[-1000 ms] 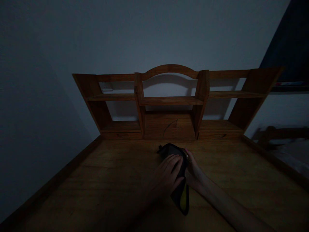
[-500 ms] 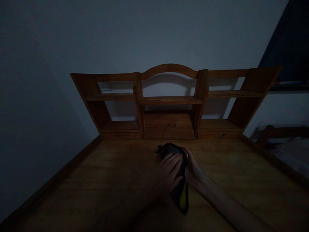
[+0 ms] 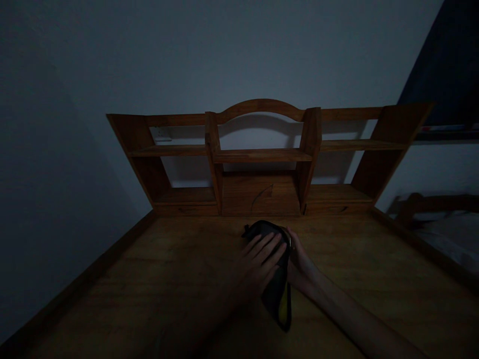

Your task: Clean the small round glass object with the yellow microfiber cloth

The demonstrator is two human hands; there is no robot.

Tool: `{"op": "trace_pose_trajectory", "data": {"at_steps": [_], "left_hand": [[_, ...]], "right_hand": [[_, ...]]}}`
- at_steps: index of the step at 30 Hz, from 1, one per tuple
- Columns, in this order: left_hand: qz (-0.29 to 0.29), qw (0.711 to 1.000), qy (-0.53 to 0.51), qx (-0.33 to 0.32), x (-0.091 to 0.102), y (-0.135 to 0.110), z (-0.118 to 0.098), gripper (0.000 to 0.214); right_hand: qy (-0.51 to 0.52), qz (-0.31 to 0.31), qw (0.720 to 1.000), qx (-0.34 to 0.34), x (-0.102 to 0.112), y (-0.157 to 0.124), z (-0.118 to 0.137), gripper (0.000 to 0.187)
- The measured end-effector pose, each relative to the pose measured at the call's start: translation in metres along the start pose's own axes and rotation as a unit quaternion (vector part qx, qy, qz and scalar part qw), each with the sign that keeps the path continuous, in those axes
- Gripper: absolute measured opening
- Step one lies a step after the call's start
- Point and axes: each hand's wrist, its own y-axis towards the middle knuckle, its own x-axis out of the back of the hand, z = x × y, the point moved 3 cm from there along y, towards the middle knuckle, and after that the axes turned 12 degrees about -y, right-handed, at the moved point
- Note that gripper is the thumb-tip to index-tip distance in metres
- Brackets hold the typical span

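Observation:
A dark zip pouch (image 3: 270, 291) with a strip of yellow along its lower right side is held upright and a little tilted over the desk. My left hand (image 3: 258, 262) lies across its front, fingers spread flat against the dark surface. From the right side, my right hand (image 3: 298, 262) grips the pouch's edge; most of those fingers are hidden behind it. Something small and shiny shows beside the right fingers, too dim to make out. A small dark tab sticks out at the pouch's upper left corner.
The wooden desk top (image 3: 149, 279) carries a wooden shelf unit (image 3: 262, 156) along its back edge, with a drawer low on each side. Raised rims (image 3: 411, 242) border the desk. To the right is a piece of wooden furniture (image 3: 445, 203) with pale cloth.
My left hand has shifted slightly on the pouch, and its fingers are spread wider. The right hand and the pouch have hardly moved.

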Motion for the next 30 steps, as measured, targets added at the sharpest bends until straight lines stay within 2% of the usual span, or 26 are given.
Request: {"op": "trace_pose_trajectory", "data": {"at_steps": [4,9,14,17,20,23,28,30], "left_hand": [[-0.006,0.998,0.009,0.062,-0.002,0.000,0.006,0.056],[-0.023,0.998,-0.006,0.066,-0.004,-0.002,0.010,0.061],[-0.050,0.990,-0.054,0.121,-0.006,-0.006,0.014,0.070],[-0.040,0.984,-0.097,0.143,-0.005,-0.008,0.015,0.070],[-0.031,0.986,-0.112,0.120,-0.002,-0.007,0.014,0.065],[-0.027,0.993,-0.094,0.066,0.003,-0.004,0.011,0.056],[0.049,0.993,-0.088,-0.065,0.012,-0.007,0.007,0.049],[0.022,0.994,-0.094,-0.052,0.014,-0.009,0.008,0.047]], "right_hand": [[-0.017,0.020,0.999,0.021,-0.003,0.002,0.000,0.053],[-0.025,0.039,0.998,0.039,-0.007,0.002,0.001,0.050],[-0.042,0.059,0.996,0.055,-0.015,-0.001,0.002,0.047],[-0.040,0.054,0.996,0.059,-0.018,-0.003,0.003,0.041],[-0.023,0.042,0.998,0.045,-0.017,-0.004,0.001,0.039],[-0.012,0.029,0.999,0.043,-0.011,-0.003,-0.001,0.038],[0.024,0.000,0.998,0.066,-0.004,0.000,-0.003,0.027],[0.036,0.000,0.997,0.075,-0.005,-0.001,-0.001,0.027]]}}
